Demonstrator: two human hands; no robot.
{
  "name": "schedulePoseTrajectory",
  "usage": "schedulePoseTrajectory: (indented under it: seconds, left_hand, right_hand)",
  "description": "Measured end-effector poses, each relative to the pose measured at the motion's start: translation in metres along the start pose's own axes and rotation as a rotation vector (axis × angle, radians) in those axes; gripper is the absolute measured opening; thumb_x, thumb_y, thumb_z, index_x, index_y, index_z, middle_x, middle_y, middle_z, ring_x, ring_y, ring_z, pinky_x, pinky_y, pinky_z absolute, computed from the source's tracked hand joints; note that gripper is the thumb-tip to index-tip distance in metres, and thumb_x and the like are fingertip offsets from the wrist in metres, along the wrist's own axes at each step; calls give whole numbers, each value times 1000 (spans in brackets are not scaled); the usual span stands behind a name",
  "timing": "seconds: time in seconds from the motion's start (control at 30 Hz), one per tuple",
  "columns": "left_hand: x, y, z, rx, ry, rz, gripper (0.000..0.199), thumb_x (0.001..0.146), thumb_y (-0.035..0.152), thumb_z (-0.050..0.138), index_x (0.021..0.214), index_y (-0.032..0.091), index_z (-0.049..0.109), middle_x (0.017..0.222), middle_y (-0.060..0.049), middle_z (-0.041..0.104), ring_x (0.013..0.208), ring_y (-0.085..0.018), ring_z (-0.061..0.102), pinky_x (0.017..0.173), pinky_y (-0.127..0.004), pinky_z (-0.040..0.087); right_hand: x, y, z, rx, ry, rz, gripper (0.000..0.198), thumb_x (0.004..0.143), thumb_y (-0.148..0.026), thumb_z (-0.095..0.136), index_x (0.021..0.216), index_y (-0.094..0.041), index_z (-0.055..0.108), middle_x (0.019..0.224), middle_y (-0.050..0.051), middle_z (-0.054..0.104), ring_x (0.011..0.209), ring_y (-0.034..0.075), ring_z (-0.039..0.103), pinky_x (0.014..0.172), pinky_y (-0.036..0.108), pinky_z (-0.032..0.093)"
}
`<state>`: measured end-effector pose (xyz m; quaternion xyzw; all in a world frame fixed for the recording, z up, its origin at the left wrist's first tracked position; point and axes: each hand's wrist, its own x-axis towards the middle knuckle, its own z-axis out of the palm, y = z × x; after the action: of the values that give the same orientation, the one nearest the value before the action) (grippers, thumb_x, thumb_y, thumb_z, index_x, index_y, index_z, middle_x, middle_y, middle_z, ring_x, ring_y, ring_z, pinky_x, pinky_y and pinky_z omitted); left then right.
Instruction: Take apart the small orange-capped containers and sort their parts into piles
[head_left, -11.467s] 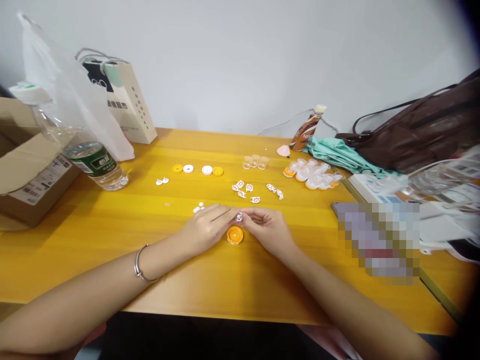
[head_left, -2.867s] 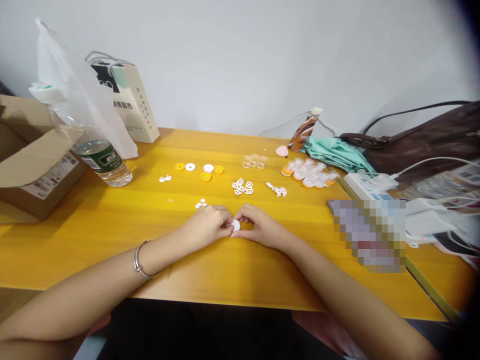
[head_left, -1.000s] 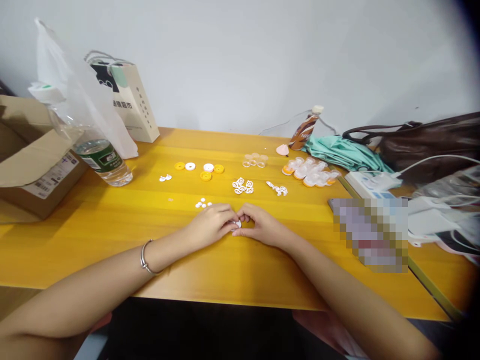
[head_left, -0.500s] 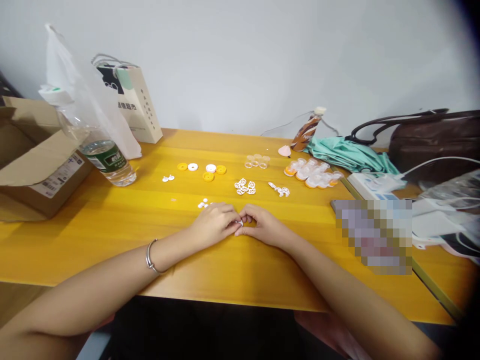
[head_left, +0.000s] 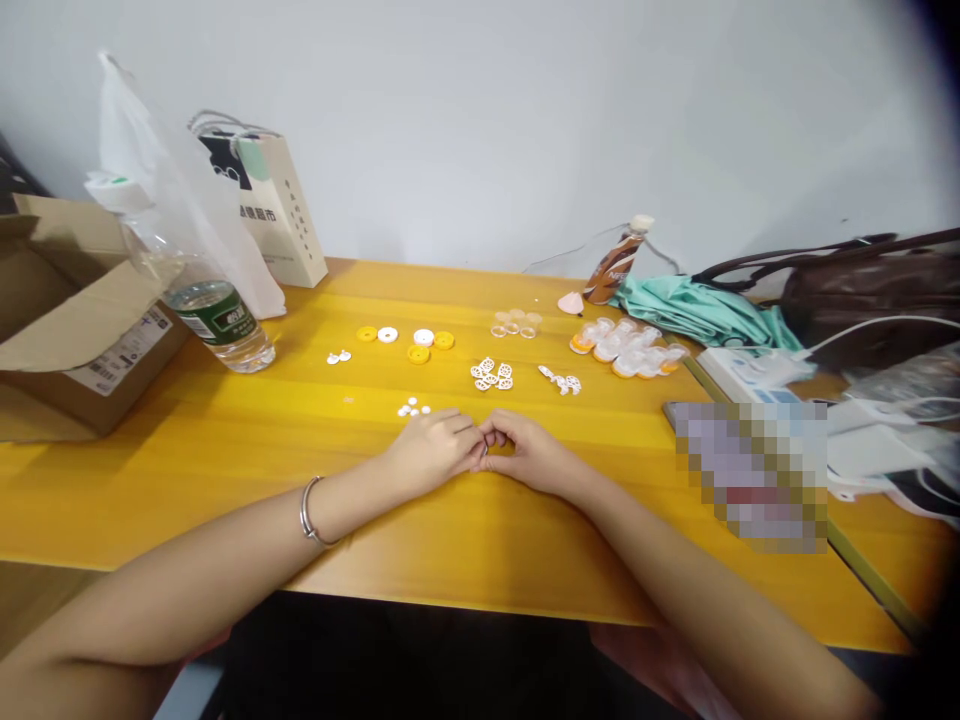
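Observation:
My left hand (head_left: 435,452) and my right hand (head_left: 529,452) meet fingertip to fingertip just above the table's front half. Both are closed in a pinch around a small white plastic part, now almost wholly covered by the fingers. Several small white discs (head_left: 413,407) lie just beyond my left hand. Past my fingers is a cluster of white spoked plastic pieces (head_left: 491,374). More white pieces (head_left: 559,379) lie to its right. Yellow rings (head_left: 418,354) and white rings (head_left: 424,337) rest farther back, near two small white stemmed parts (head_left: 338,357).
Clear cups (head_left: 514,323) and orange-bottomed clear pieces (head_left: 626,348) stand at the back. Left are a cardboard box (head_left: 112,370), a water bottle (head_left: 225,325) and a paper bag (head_left: 289,210). Right are a coffee bottle (head_left: 616,262), green cloth (head_left: 697,310), power strip (head_left: 739,372) and brown bag (head_left: 862,300).
The fingers of my left hand have shifted slightly right, closer to my right hand, and the white part between them is more covered. The view has moved a little.

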<state>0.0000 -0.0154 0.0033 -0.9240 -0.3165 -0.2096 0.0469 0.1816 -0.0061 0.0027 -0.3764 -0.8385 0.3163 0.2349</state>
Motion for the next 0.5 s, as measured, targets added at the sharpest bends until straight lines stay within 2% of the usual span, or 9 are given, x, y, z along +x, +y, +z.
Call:
schedulePoseTrajectory:
  seconds: [0.13,0.27,0.4,0.5]
  left_hand:
    - [0,-10,-11,-24,57,34,27,90,28,42,80,15,64,68,-4,61,64,-13,55,59,-24,43]
    - [-6,-48,-35,116,89,97,26,91,27,41,85,16,63,73,-4,63,69,-14,55,63,-25,42]
    - [-14,-86,-48,214,-56,97,26,90,27,41,82,17,64,75,-5,63,72,-14,56,63,-24,40]
    - [-16,-95,-48,242,-183,94,27,90,28,42,77,17,63,72,-5,62,71,-14,55,57,-23,37]
  right_hand:
    - [0,1,0,12,11,0,19,69,-30,70,78,-18,58,72,-1,55,69,13,49,64,25,41]
    - [-1,2,0,35,-5,14,28,70,-38,70,87,-18,61,79,2,58,73,14,51,67,27,43]
    - [-2,1,-3,22,-31,7,28,72,-38,68,89,-17,61,82,3,58,75,15,51,69,27,43]
    - [-2,-1,-4,10,-43,4,28,72,-37,68,91,-18,61,82,3,58,76,15,51,69,27,43]
